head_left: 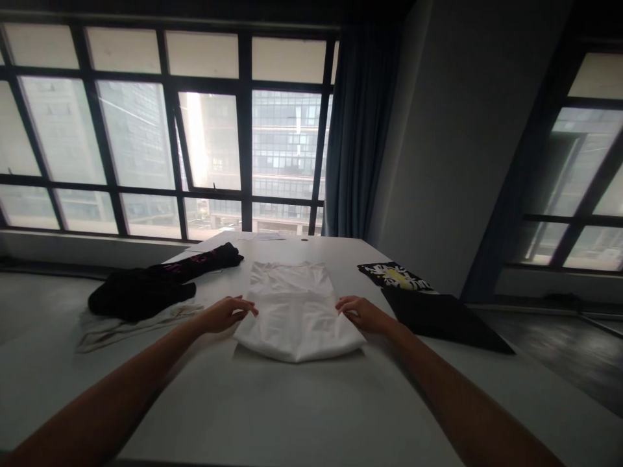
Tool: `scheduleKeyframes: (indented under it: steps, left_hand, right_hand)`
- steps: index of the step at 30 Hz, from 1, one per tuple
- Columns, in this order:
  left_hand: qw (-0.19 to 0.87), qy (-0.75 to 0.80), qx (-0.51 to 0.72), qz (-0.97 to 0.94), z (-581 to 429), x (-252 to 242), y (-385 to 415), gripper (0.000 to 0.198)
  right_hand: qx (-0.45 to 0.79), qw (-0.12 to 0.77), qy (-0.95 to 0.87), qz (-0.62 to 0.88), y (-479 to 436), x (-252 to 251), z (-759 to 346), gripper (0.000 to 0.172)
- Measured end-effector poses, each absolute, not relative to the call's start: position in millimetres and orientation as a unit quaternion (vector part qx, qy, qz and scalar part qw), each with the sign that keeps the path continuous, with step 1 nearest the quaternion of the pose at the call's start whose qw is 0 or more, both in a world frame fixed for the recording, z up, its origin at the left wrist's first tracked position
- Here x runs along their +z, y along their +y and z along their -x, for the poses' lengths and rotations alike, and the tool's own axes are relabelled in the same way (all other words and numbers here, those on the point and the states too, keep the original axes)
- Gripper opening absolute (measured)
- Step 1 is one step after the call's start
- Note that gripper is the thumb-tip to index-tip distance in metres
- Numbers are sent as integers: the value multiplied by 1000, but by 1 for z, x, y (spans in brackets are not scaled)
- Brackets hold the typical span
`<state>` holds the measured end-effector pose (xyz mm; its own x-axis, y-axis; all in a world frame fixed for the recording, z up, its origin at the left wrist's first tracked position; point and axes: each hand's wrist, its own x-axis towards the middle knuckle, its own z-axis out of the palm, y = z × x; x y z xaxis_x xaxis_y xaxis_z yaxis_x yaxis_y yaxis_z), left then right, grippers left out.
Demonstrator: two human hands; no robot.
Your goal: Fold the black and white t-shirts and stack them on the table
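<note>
A white shirt, folded into a long panel with soft wrinkles, lies in the middle of the white table. Its near end is wider and curves up slightly, with a shadow under it. At the shirt's left edge, my left hand has its thumb and fingers closed on the cloth. My right hand pinches the opposite edge at about the same height. The fingertips of both hands are partly hidden against the fabric.
Black clothes lie heaped at the left, over a pale cloth. On the right are a folded black garment with a white and yellow print and a flat black sheet. Papers rest at the far end of the table.
</note>
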<state>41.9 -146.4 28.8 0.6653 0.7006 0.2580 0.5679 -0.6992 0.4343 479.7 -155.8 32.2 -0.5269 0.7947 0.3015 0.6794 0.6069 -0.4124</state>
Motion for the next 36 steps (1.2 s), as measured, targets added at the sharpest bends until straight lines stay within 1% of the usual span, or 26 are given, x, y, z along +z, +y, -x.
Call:
scheduleKeyframes:
  steps: [2, 7, 11, 15, 17, 18, 19, 21, 23, 24, 25, 27, 29, 30, 31, 33, 36]
  left_hand:
    - [189, 344, 199, -898, -41, 44, -155, 34]
    - [261, 330, 140, -896, -43, 67, -174, 33]
    - [285, 359, 144, -877, -47, 73, -180, 35]
    - [357, 382, 168, -836, -40, 82, -189, 41]
    - [378, 385, 190, -820, -35, 87, -191, 43]
    - [386, 386, 214, -810, -34, 88, -190, 45]
    - [395, 387, 248, -796, -34, 88, -187, 47]
    - [414, 391, 332, -752, -39, 84, -177, 53]
    - [424, 409, 419, -691, -48, 74, -163, 62]
    - [425, 427, 451, -659, -52, 67, -155, 66]
    - [425, 455, 467, -628, -56, 59, -148, 71]
    - [414, 523, 461, -586, -58, 43, -136, 81]
    - [384, 565, 420, -597, -55, 29, -128, 90]
    - [360, 571, 399, -620, -54, 24, -125, 92]
    - [332, 569, 381, -648, -52, 21, -124, 89]
    - [273, 564, 344, -699, -50, 20, -124, 76]
    - [200, 574, 313, -730, -52, 27, -130, 61]
  right_hand:
    - [131, 226, -874, 410, -160, 40, -480, 25]
    - [191, 135, -881, 411, -177, 59, -479, 29]
    - [223, 130, -867, 427, -183, 67, -477, 32]
    - [357, 91, -820, 437, -195, 84, -483, 34]
    - [415, 86, -796, 432, -201, 93, -486, 35]
    - [425, 105, -791, 427, -202, 96, -486, 35]
    - [422, 145, -789, 423, -201, 97, -486, 35]
    - [389, 276, -771, 423, -193, 94, -480, 41]
    - [354, 407, -714, 447, -177, 82, -469, 50]
    - [348, 442, -679, 471, -168, 74, -463, 55]
    - [347, 454, -647, 504, -160, 65, -458, 58]
    - [344, 431, -617, 561, -146, 47, -450, 60]
    - [314, 388, -637, 587, -138, 33, -445, 54]
    - [290, 368, -658, 589, -137, 29, -444, 51]
    - [267, 348, -679, 589, -136, 25, -443, 51]
    - [237, 309, -708, 589, -138, 23, -443, 50]
    - [208, 288, -725, 590, -143, 29, -441, 50]
